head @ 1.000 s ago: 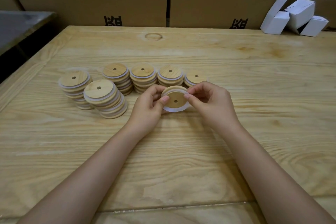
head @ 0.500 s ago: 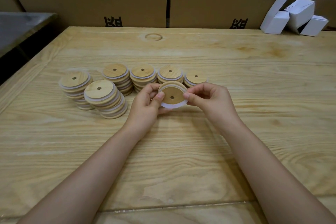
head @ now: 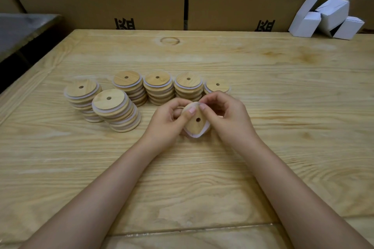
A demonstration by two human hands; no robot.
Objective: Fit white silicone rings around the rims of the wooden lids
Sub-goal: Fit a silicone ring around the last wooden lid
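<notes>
I see both hands pinching one lid [head: 195, 122] above the table [head: 263, 107]. The left hand [head: 168, 121] grips its edge. The right hand [head: 226, 115] pinches the white ring [head: 194, 136].

Wooden lid [head: 194, 125]: round, centre hole, tilted. White silicone ring [head: 196, 136]: round its rim, loose at the lower edge. Ringed lids [head: 110, 100]: six stacks, left and behind.

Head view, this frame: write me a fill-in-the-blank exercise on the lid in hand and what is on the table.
The left hand and right hand hold one wooden lid with a ___ silicone ring at its rim.
The lid has a small round ___ through it.
Beyond the hands stand ___ stacks of lids on the table.
The small white boxes lie at its far ___ corner.
Missing words: white; hole; six; right.
</notes>
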